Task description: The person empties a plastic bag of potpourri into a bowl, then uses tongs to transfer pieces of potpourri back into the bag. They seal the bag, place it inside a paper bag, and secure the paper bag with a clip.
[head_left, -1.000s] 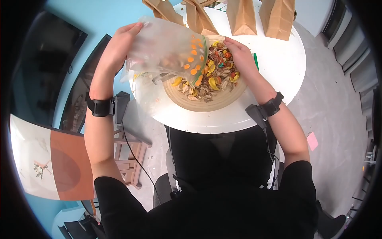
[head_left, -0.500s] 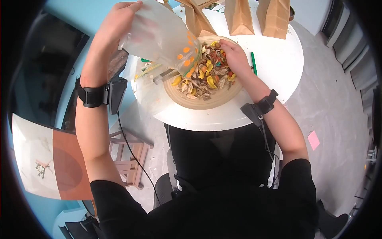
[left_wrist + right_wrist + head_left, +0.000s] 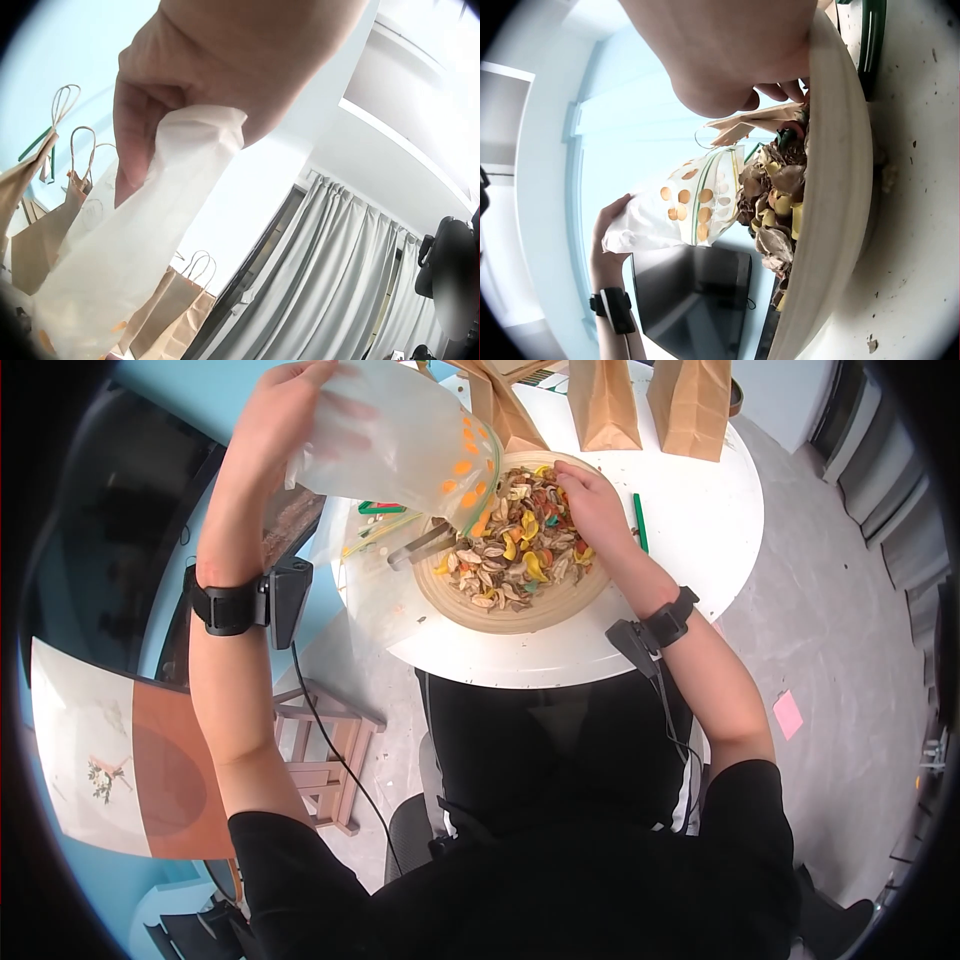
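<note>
My left hand (image 3: 278, 420) pinches a bottom corner of a frosted zip bag (image 3: 400, 435) printed with orange dots. The bag tilts with its green-edged mouth low over a round, pale wooden bowl (image 3: 455, 610). Potpourri (image 3: 520, 575) of dried petals, yellow curls and orange pieces fills the bowl. At the bowl's back right rim is my right hand (image 3: 597, 510), its fingertips beside the potpourri. In the right wrist view the right hand (image 3: 735, 56) leans over the rim; I cannot tell whether it grips it. A flat metal handle (image 3: 418, 547) juts from the bowl's left side.
Several brown paper bags (image 3: 688, 410) stand along the back of the white round table (image 3: 715, 550). A green stick (image 3: 640, 523) lies right of the bowl. Another clear bag (image 3: 375, 545) lies at the table's left, near a small green-rimmed item (image 3: 380, 508).
My left hand has risen and moved left with the zip bag, tipping it more steeply. The bag's mouth has shifted left, uncovering more potpourri. My right hand stays at the rim.
</note>
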`<control>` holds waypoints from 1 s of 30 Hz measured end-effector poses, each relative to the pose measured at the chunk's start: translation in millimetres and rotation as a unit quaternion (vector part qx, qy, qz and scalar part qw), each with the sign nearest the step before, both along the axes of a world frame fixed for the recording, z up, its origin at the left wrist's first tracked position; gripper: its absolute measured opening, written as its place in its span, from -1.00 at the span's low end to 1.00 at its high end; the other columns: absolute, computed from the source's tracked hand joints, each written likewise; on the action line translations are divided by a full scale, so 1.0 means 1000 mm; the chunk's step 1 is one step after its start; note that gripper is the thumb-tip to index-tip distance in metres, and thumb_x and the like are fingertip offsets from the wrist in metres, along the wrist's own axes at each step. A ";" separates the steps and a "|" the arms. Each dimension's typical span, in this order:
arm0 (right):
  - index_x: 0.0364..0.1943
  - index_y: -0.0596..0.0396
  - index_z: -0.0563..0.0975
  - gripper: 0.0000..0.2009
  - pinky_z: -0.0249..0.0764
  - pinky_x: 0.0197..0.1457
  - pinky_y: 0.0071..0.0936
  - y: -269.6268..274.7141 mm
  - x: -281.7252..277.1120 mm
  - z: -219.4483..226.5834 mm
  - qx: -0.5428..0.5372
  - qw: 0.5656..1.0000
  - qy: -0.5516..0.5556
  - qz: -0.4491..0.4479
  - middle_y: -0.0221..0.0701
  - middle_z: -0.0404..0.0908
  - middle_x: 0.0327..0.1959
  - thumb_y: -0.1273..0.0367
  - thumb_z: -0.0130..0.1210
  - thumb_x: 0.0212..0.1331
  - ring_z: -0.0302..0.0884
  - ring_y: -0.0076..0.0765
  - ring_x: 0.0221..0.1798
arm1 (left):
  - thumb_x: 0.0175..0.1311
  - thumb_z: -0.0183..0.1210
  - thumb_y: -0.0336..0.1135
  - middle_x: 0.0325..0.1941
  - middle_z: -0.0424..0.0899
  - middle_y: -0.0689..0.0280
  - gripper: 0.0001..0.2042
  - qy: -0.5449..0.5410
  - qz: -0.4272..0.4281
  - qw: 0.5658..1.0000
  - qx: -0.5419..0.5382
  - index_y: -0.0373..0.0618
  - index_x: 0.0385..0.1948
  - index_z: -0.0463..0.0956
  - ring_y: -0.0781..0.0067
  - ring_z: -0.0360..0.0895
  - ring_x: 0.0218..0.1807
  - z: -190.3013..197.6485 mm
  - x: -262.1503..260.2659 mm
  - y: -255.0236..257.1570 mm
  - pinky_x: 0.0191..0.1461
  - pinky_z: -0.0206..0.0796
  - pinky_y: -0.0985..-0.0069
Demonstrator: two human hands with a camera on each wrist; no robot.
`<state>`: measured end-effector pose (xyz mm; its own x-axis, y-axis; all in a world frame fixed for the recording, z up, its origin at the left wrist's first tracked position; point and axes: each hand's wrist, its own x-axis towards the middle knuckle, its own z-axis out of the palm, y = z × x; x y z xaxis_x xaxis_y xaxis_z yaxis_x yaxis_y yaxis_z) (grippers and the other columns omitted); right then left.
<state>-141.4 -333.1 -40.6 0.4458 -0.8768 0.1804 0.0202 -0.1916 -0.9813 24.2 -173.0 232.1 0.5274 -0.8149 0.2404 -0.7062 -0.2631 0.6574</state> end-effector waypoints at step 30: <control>-0.15 0.13 0.44 -0.80 0.41 -0.21 -0.66 0.052 -0.021 0.087 0.011 0.960 -0.192 0.204 -0.42 0.65 -0.43 0.27 0.07 0.38 0.56 -0.63 -0.31 | 0.43 0.04 -0.13 -0.34 0.66 0.27 -0.67 0.157 -0.051 0.967 -0.194 -0.28 -0.14 0.54 0.56 0.61 -0.42 -0.040 0.015 0.047 -0.36 0.45 0.62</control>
<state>-162.7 -281.1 46.6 0.6578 -0.6486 0.3830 0.4493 -0.0702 -0.8906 39.1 -126.5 192.0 0.5462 -0.7468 0.3793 -0.4652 0.1062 0.8788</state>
